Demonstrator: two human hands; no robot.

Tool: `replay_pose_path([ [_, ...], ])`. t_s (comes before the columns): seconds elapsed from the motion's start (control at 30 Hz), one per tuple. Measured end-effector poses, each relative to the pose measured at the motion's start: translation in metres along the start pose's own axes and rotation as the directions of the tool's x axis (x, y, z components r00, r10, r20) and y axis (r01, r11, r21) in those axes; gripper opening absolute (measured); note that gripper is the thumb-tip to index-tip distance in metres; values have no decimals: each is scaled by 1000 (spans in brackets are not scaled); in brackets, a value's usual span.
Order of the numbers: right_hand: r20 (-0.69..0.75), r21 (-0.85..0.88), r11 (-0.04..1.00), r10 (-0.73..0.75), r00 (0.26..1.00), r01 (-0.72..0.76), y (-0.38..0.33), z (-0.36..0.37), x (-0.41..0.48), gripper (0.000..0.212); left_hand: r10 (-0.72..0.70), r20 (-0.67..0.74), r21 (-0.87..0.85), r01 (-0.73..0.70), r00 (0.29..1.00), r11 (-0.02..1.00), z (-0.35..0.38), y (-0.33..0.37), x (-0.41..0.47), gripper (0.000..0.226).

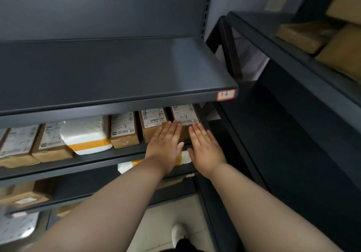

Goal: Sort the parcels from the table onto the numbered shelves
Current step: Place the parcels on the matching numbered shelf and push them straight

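- The step in hand seems to be the end of one placing: both hands are at the middle shelf, where a row of parcels marked "1-7" stands.
- The left hand lies flat over the near end of the brown parcel and reaches to the edge of the rightmost parcel. Its grip is apart, the fingers are straight and close together, and it holds nothing.
- The right hand is also flat with the grip apart, and its fingertips are at the near end of the rightmost parcel. It looks like a push or a tidy-up rather than a grasp.
- The rightmost parcel is on the middle shelf, at the right end of the row, just under the upper shelf, which carries the tag reading "1-6".
- The next move probably calls for drawing both hands out and going to the surface for another parcel, then reading its number.
- The surface is not in view, so it is not possible to say how many parcels remain there.
- The upper shelf hides the far ends of the parcels, and the number tag of the middle shelf is not visible.
- The hands cover part of a white parcel on the shelf below, and the lower left corner is blurred.
- Whether the palms really press on the parcels or only hover over them cannot be told.
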State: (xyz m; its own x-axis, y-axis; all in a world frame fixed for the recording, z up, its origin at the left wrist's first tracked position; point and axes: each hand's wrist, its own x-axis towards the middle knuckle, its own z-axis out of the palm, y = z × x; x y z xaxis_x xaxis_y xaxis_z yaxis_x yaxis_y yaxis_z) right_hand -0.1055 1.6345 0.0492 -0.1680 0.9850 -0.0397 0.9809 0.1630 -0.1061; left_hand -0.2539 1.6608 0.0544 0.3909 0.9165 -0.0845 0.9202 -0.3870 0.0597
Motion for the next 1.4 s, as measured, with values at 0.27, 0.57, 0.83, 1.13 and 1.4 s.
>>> replay_pose_path([
  [0.27,-68,-9,967,255,965,-256,-65,-2,-104,63,293,25,47,-294,956,955,-10,-9,-80,59],
  [0.57,-88,8,806,590,802,-592,-126,6,-262,63,672,36,106,-671,740,734,-5,41,-194,59],
  [0.83,-127,-5,428,896,425,-904,-149,-6,-443,64,929,66,135,-926,364,353,-16,152,-294,59],
  [1.13,-96,47,-69,993,-73,-996,-238,2,-677,62,985,105,81,-986,-140,-149,4,269,-488,56],
  [1.4,-73,65,-381,920,-385,-922,-363,16,-885,75,920,109,19,-924,-378,-382,31,333,-704,55],
])
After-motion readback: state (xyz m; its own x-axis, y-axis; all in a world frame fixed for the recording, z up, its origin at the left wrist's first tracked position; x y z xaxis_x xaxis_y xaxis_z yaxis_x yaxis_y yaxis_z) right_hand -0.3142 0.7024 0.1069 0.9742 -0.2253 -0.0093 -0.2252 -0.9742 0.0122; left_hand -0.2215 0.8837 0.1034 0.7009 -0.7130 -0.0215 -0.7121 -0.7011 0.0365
